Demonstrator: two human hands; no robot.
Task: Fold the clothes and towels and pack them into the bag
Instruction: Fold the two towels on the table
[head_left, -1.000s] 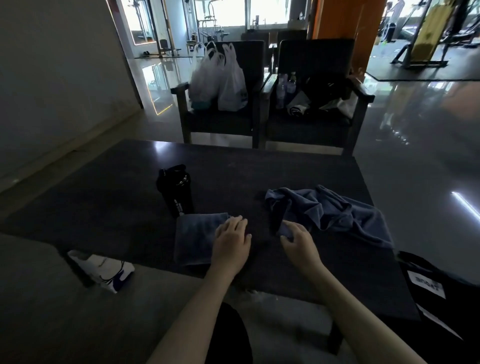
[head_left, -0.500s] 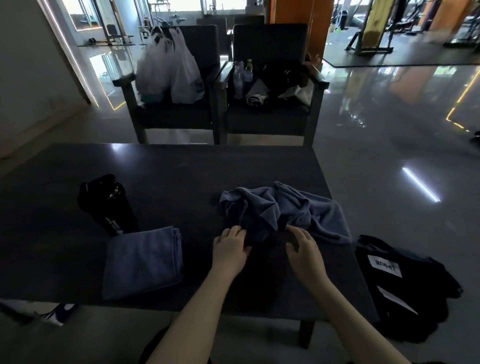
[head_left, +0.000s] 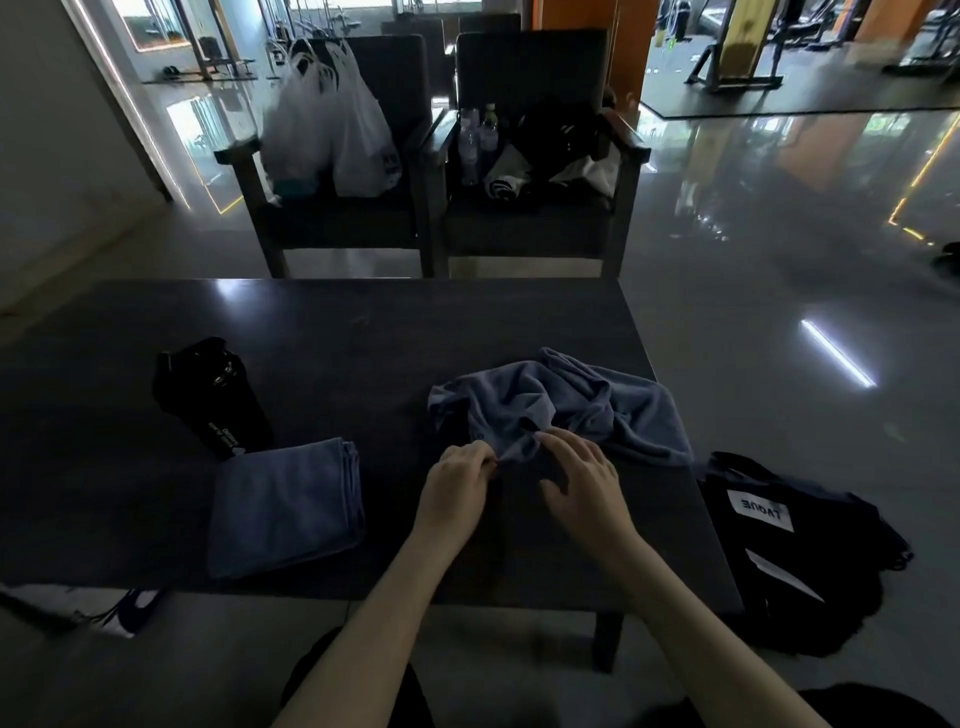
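on table (head_left: 363, 338): left hand (head_left: 454, 486) pinches crumpled towel (head_left: 571, 400); right hand (head_left: 582, 486) open, touching it.

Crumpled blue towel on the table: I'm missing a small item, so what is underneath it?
Only the dark tabletop shows around the crumpled blue towel. The left hand pinches its near edge, but anything lying beneath the bunched folds is covered and cannot be seen.

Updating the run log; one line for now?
left hand pinches crumpled towel; right hand touches it; folded towel on table; black bag beside table
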